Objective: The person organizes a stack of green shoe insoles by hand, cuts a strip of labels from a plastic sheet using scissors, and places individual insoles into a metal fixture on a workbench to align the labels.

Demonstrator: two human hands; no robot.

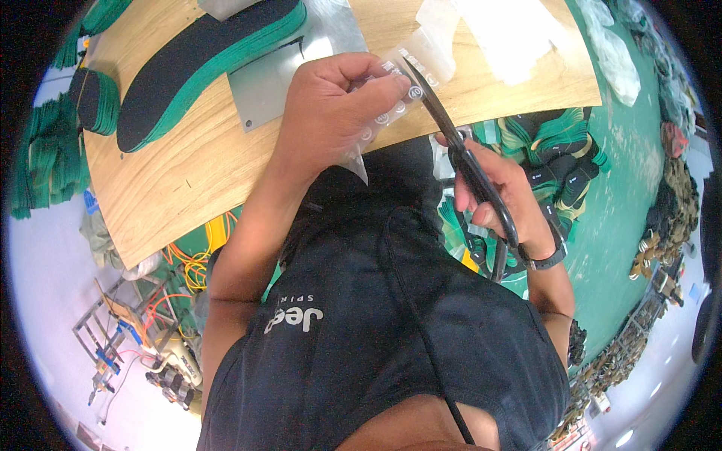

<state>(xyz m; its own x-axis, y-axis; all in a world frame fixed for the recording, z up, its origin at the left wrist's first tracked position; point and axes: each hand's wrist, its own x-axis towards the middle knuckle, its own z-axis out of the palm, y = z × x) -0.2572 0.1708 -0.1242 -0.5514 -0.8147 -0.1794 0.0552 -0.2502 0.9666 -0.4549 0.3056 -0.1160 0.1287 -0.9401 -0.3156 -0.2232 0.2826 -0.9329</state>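
Right hand (502, 197) sits nearest me, fingers closed through the handles of the black scissors (460, 146). Blades point up and away, slightly parted, tips meeting the clear sticker strip (402, 94). Left hand (331, 101) is farther out, thumb and fingers pinching that strip and holding it above the near edge of the wooden desk (180, 165).

Risks, as I judge them:
- Blade tips run very close to my left fingertips; a cut closed too far could nick them.
- The strip is thin and limp; if my pinch slackens it could fold into the blades, so the cut could wander through one of the round labels.
- The loose lower tail of the strip hangs free and could be caught.

Beyond the hands, on the desk: grey metal plate (263, 83), then stacked black-and-green insoles (203, 60), with a smaller stack (98, 98) at the left edge.

Unclear: exact blade gap and cut line, blocked by my knuckles. Lower scissor handle hidden behind my palm. White sheet at the far edge overexposed.
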